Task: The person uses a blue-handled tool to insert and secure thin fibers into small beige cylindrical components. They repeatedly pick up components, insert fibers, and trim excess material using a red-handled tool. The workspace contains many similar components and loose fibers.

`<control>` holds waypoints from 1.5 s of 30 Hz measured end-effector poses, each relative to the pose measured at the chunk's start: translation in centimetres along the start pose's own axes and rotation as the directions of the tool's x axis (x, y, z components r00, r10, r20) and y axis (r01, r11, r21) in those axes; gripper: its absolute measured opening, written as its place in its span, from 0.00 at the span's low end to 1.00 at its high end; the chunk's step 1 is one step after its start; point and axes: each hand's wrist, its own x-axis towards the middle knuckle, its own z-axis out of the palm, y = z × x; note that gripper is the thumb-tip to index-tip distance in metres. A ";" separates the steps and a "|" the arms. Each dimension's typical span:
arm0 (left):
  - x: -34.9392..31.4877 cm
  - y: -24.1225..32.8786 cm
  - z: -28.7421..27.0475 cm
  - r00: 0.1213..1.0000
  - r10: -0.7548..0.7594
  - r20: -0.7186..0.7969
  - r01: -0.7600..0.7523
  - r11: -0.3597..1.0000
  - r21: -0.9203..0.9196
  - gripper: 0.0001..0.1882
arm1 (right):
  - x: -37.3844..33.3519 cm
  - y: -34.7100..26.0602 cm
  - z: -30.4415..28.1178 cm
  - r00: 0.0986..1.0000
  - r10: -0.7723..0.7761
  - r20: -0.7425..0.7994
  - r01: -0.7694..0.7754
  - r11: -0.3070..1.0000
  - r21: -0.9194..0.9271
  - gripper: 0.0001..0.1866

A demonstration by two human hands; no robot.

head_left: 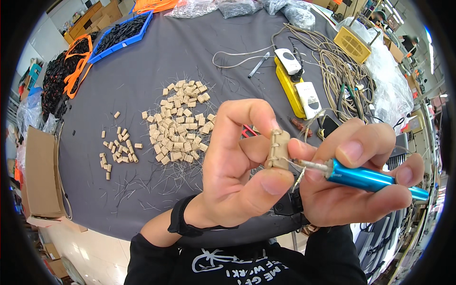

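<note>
My left hand (242, 166) pinches a small tan cylindrical piece (279, 148) between thumb and fingers. Thin wire runs in loops along the side of this piece. In my right hand (351, 175) lies a blue pen-shaped tool (363, 178) with a pale shaft and a brownish tip. That tip is close beside the lower part of the tan piece; whether it touches, I cannot tell. Both hands are above the table's near right part. Behind my left hand lies a big heap of similar tan pieces (178, 123) with thin wire leads.
A smaller group of tan pieces (121, 149) lies at left. Wire clippings (142, 185) litter the grey cloth (99, 194). Back right are a yellow power strip (290, 90), a pen (259, 65) and tangled cable (332, 61). A blue tray (121, 45) and a cardboard box (45, 175) line the left edge.
</note>
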 end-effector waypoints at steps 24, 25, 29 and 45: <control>0.3 -0.5 -1.8 0.947 0.124 0.298 -0.099 0.990 -0.098 0.22 | 0.0 0.6 -0.7 0.957 0.291 -0.012 -0.236 0.800 0.551 0.16; 0.6 -0.7 -2.1 0.927 0.141 0.348 -0.114 0.989 -0.095 0.22 | -0.1 0.6 -1.3 0.953 0.304 0.007 -0.262 0.809 0.525 0.17; 0.4 -0.7 -1.8 0.945 0.129 0.300 -0.108 0.990 -0.086 0.22 | -0.4 0.6 -2.3 0.933 0.352 0.070 -0.343 0.816 0.465 0.19; 0.3 -0.6 -1.6 0.953 0.139 0.270 -0.126 0.990 -0.065 0.22 | 0.2 0.6 -1.2 0.941 0.336 0.035 -0.296 0.769 0.567 0.17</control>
